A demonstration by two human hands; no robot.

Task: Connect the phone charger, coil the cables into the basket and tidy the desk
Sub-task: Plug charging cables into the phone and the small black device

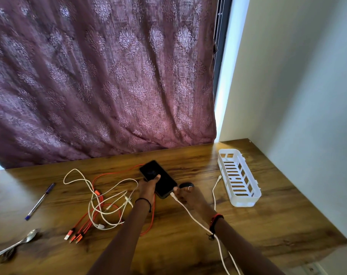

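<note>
charger cable (196, 219), then spoon (28, 238), pen (40, 201), cable tangle (101, 203), basket (246, 201).

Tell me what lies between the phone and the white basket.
Head view: the right hand, a small dark round object and a loose white cable end.

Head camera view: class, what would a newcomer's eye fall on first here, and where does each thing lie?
At the centre of the desk, the left hand holds a dark phone while the right hand pinches the plug of a white cable at the phone's near end. Left of them sprawls a tangle of white and orange cables; the white basket stands empty near the desk's right edge. A purple patterned curtain fills the background.
</note>
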